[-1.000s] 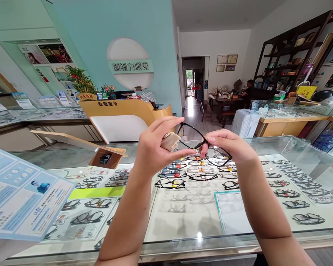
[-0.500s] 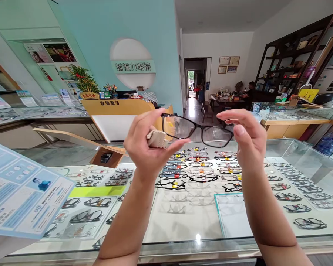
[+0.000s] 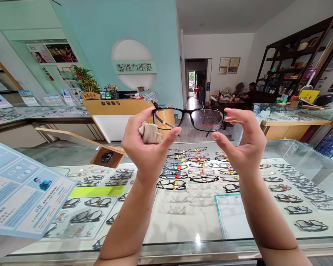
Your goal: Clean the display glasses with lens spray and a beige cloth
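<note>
A pair of black-framed eyeglasses (image 3: 187, 112) is held up level in front of me, above the glass counter. My left hand (image 3: 145, 157) grips its left end between thumb and fingers. A crumpled beige cloth (image 3: 150, 133) is tucked in the same hand's palm. At the other end, my right hand (image 3: 245, 147) has its fingertips on the corner of the frame, its thumb near the lower rim. The temple arms point away from me and show partly through the clear lenses. Small reddish print is visible on the right lens.
Below lies a glass display counter (image 3: 183, 225) with rows of spectacle frames inside. A blue-and-white leaflet (image 3: 24, 192) stands at the left, near a tilted wooden-framed mirror or stand (image 3: 72, 138). A yellow-fronted cashier desk (image 3: 119, 109) is beyond. A person (image 3: 251, 90) sits far back.
The eyeglasses have turned from slanting to level and shifted slightly left and up. My right hand has closed in from beside the frame onto its right end.
</note>
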